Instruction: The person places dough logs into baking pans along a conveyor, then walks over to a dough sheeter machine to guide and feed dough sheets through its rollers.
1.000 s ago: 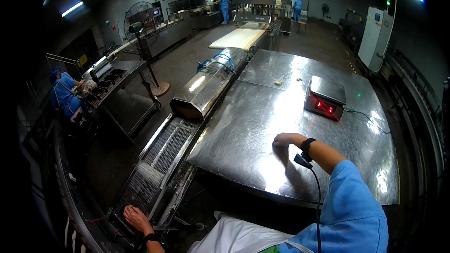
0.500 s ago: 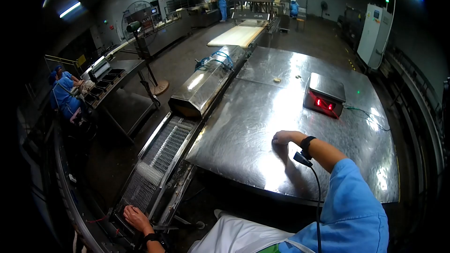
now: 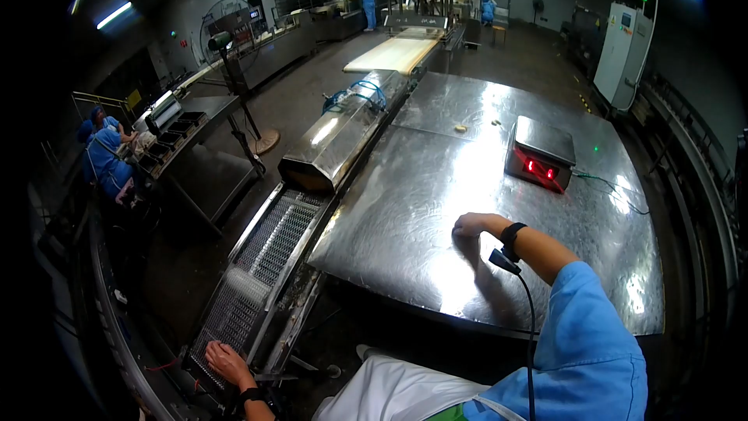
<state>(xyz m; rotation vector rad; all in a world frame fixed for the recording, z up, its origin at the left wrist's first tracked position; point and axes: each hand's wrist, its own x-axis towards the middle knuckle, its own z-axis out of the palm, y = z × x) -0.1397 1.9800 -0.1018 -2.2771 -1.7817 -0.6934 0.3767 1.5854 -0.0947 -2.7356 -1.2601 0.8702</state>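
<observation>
Resting loose and seemingly empty at the lower left of the frame, the left hand [image 3: 225,362] lies on the near end of the mesh conveyor [image 3: 270,249], perhaps as a support. Near the centre, the right hand [image 3: 473,224] props on the metal desk [image 3: 389,206], probably for steadiness, its fingers curled in, their contents impossible to tell. Toward the upper right, small pale pieces [image 3: 461,129] lie near the scale [image 3: 544,143], its red display [image 3: 539,169] facing the near side, likely for easy reading.
</observation>
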